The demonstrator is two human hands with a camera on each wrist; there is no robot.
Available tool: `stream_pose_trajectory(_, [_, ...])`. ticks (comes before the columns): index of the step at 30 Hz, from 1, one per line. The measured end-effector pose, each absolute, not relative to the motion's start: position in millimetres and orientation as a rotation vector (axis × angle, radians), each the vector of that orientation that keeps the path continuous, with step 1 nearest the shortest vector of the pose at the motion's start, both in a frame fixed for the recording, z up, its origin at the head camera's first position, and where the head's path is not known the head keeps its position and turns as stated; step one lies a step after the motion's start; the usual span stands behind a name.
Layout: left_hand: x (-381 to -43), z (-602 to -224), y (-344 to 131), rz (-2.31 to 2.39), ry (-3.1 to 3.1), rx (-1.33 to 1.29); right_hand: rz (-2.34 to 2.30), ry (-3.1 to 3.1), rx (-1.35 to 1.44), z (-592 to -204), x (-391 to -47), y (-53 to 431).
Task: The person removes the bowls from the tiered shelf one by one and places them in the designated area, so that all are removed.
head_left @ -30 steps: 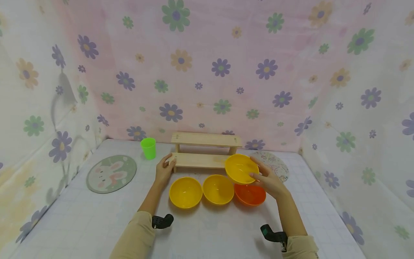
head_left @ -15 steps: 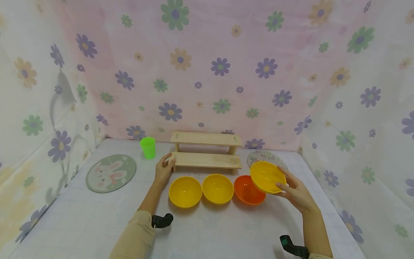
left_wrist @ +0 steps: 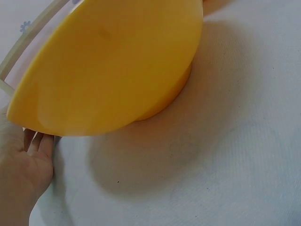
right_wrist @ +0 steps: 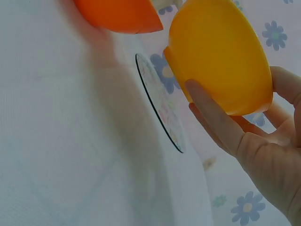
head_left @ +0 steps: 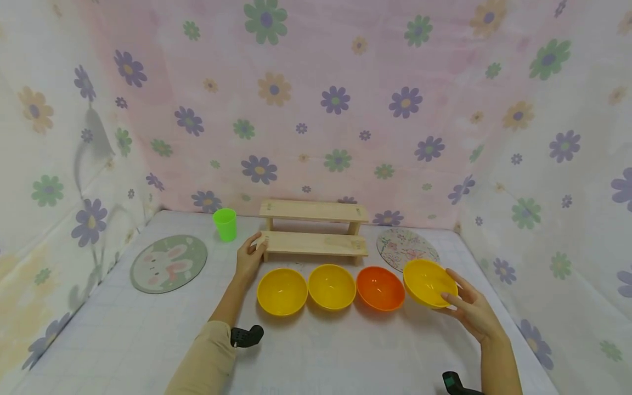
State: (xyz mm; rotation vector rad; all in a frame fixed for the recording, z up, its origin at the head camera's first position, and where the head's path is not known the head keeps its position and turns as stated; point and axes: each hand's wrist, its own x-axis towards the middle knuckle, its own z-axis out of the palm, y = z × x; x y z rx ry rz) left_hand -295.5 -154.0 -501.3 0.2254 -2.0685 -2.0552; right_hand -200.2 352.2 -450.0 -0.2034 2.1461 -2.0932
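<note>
My right hand (head_left: 471,307) holds a yellow bowl (head_left: 425,286) by its right side, thumb at the rim and fingers under the outside. In the right wrist view this yellow bowl (right_wrist: 218,56) is raised above the table and tilted. My left hand (head_left: 248,258) grips the left end of the lower step of a two-step wooden shelf (head_left: 316,244). In front of the shelf, a left yellow bowl (head_left: 282,292), a middle yellow bowl (head_left: 332,287) and an orange bowl (head_left: 380,289) stand in a row. The left yellow bowl (left_wrist: 108,66) hides part of my left fingers in the left wrist view.
A green cup (head_left: 225,225) stands left of the shelf. Farther left lies a round rabbit-patterned mat (head_left: 169,264); a round floral mat (head_left: 407,247) lies behind the held bowl. Flowered cloth (head_left: 316,109) walls the white table (head_left: 316,356) at the back and sides.
My right hand has carried the yellow bowl from over the orange bowl and the shelf's right end to the right, and lower in the view. My left hand has stayed at the shelf.
</note>
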Motion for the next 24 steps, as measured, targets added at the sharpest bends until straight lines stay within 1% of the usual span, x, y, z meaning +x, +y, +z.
stream_pose_trajectory(6, [-294.2, -501.7, -152.6, -2.074, -2.048, 0.197, -2.081, 2.162, -0.031, -460.5, -198.6, 358.3])
stream_pose_trajectory(15, [-292.2, -502.0, -149.7, -2.093, -2.055, 0.198, -2.126, 2.120, -0.050, -481.8, -197.2, 364.7])
stream_pose_trajectory(19, [-287.2, -492.7, -150.1, -2.121, -2.056, 0.188, -2.113, 2.125, -0.002, -484.9, -197.2, 362.9])
stream_pose_trajectory(24, [-288.9, -496.0, -151.1, -2.125, -2.054, 0.180, -2.100, 2.141, 0.020, -484.8, -196.1, 360.2])
